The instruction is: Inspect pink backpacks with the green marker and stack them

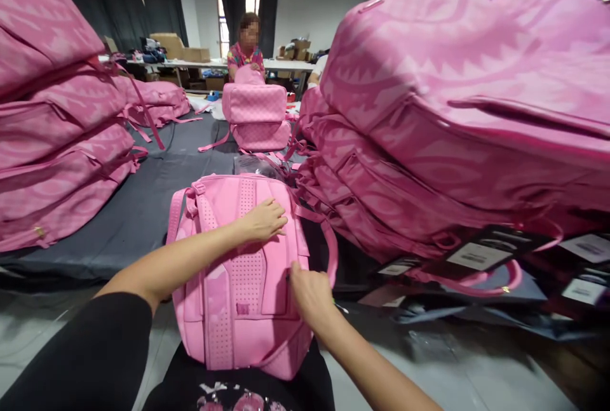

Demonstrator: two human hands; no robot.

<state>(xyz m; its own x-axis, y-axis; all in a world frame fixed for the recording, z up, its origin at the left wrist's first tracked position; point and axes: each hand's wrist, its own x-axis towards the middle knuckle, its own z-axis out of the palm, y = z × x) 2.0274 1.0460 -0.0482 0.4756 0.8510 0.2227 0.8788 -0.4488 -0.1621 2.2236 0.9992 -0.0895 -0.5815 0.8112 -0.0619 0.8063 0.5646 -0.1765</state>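
A pink backpack [281, 354] stands tilted in front of me against the table edge, its padded, perforated back panel and shoulder straps facing me. My left hand [267, 219] lies on the upper part of that panel, palm down, fingers slightly bent and not wrapped round anything. Lower down, at the panel's right side, my right hand [311, 291] is closed with its thumb side against the fabric. A small dark spot shows at its fingertips; what it holds is hidden. One shoulder strap [330, 242] loops out to the right.
Pink patterned backpacks are stacked on the left [61, 144] and right [429, 119], the right stack with black hang tags [481, 251]. On the dark-covered table [185, 157] more backpacks [260, 105] stand farther back, before a co-worker [245, 58]. Clear plastic [252, 164] lies behind my backpack.
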